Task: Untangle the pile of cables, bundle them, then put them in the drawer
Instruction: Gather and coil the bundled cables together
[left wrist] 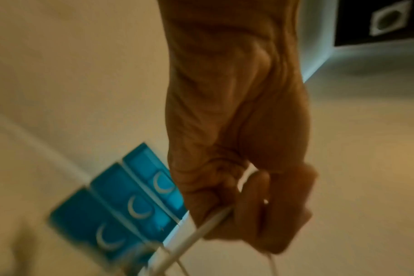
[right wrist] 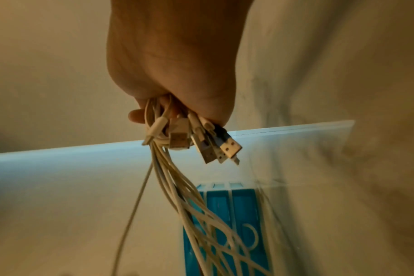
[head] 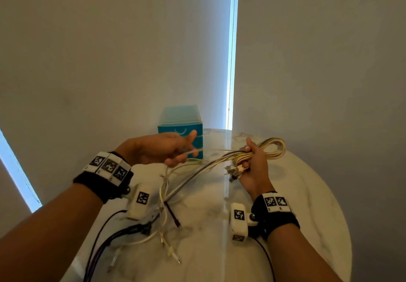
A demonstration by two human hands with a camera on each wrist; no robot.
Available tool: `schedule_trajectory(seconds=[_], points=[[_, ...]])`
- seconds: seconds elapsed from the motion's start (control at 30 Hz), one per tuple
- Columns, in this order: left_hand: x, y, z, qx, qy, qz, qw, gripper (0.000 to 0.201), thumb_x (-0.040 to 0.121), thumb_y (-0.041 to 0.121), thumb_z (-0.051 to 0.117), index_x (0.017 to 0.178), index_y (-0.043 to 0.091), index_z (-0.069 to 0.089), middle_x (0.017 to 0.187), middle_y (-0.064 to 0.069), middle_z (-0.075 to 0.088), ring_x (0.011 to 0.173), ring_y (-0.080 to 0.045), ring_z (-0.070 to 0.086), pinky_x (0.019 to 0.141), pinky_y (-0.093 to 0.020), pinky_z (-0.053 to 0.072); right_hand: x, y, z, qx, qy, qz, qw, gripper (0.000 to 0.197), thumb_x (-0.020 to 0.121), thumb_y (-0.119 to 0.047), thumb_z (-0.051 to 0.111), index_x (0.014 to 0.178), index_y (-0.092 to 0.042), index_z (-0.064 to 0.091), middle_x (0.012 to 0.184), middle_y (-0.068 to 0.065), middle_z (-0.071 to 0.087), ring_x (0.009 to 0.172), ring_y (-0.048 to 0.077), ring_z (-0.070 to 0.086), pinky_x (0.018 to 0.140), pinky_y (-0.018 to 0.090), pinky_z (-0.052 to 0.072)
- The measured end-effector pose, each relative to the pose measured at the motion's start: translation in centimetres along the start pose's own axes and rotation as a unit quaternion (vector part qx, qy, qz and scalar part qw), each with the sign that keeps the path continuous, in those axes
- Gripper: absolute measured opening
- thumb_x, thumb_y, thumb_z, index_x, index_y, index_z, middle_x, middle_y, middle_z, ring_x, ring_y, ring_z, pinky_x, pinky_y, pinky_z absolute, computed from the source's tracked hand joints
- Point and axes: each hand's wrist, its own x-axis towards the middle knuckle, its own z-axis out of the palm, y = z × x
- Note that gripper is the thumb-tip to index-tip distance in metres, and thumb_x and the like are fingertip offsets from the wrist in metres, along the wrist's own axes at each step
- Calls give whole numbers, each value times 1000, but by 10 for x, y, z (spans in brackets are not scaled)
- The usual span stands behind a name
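My right hand (head: 254, 167) gripped the bundle of cables (head: 267, 152), fingers wrapped tight round it above the round marble table (head: 307, 194). The looped end stuck out past my thumb toward the far edge; the plugs (right wrist: 215, 147) stuck out below my fist, several flat USB ends among them, pointing down and toward me.

My left hand (head: 162, 150) was raised level with the right, a little apart. Its fingers curled round a white cable (left wrist: 201, 231); thumb stretched forward. The wrist view was blurred, but the cord plainly passed through the curled fingers and ran out below.

Between the hands, several pale strands and one grey cable (head: 197, 172) sagged from the bundle down to the tabletop. There the loose cables (head: 164, 220) lay crossed over each other, white and cream, with a dark reddish lead (head: 172, 214) among them. Connector ends lay scattered near the table's front edge. Black and purple wires (head: 103, 246) ran off the near-left side.

The blue drawer unit (head: 180, 128) stood at the table's back edge against the wall, behind my left hand. Three drawer fronts with crescent handles, all closed.
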Motion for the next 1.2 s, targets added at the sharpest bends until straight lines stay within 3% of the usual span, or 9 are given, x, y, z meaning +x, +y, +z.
schedule_trajectory(seconds=[0.2,0.37,0.5,0.7,0.77,0.83,0.93,1.1,1.2], points=[[-19,5,-17,346,94,-78,930,95,84,94,32,71,7,68,67,-5,68,61,-14,62,79,-34,55,-2,-7,0,58,-5,-15,998,49,110,-36,55,63,-24,50,55,-9,41,32,5,32,31,19,28],[-29,4,-29,-108,49,117,986,34,110,37,51,93,9,60,79,-6,59,73,-23,66,92,-46,59,-1,-7,-4,54,24,-31,998,48,109,-37,57,63,-24,50,54,-9,39,32,5,32,32,18,21],[-25,-7,-29,-123,89,68,986,30,113,36,42,104,15,61,70,2,36,49,-10,27,48,-22,38,1,-8,-10,68,42,-42,996,46,108,-37,57,64,-24,49,53,-9,39,33,6,31,32,20,24],[-35,-14,-39,-110,21,-23,993,40,108,57,43,110,18,54,73,1,39,51,-9,21,42,-19,22,9,-8,-17,90,42,-47,994,47,108,-36,58,64,-24,50,53,-10,41,33,6,30,36,20,29],[-34,-19,-40,86,55,-60,993,73,94,86,36,106,18,56,69,3,48,51,-13,37,48,-24,36,10,-10,-21,95,53,-55,993,47,108,-36,57,64,-24,49,52,-10,40,33,6,30,36,20,30],[-35,-23,-43,359,132,-86,920,91,85,97,20,94,18,66,76,5,65,66,-15,57,68,-31,48,9,-11,-23,88,57,-53,993,48,108,-37,57,63,-24,49,51,-10,38,33,6,30,36,20,29],[-30,-32,-50,398,202,-102,889,65,106,70,25,84,25,66,84,5,70,78,-12,63,83,-34,49,6,-7,-18,75,50,-46,995,49,108,-38,57,62,-25,48,49,-10,37,33,6,31,34,19,26],[-15,-68,-52,358,73,-185,913,37,109,57,44,116,22,56,118,-3,69,97,-16,66,87,-33,56,2,-3,-11,38,38,-43,998,49,108,-39,57,62,-25,49,50,-8,36,33,6,32,36,20,24],[3,-59,-35,349,145,-59,924,19,111,24,50,130,23,46,140,-8,61,123,-24,62,107,-44,52,0,-3,-6,14,42,-38,998,49,108,-40,58,63,-25,50,52,-8,36,34,6,32,33,19,23]])
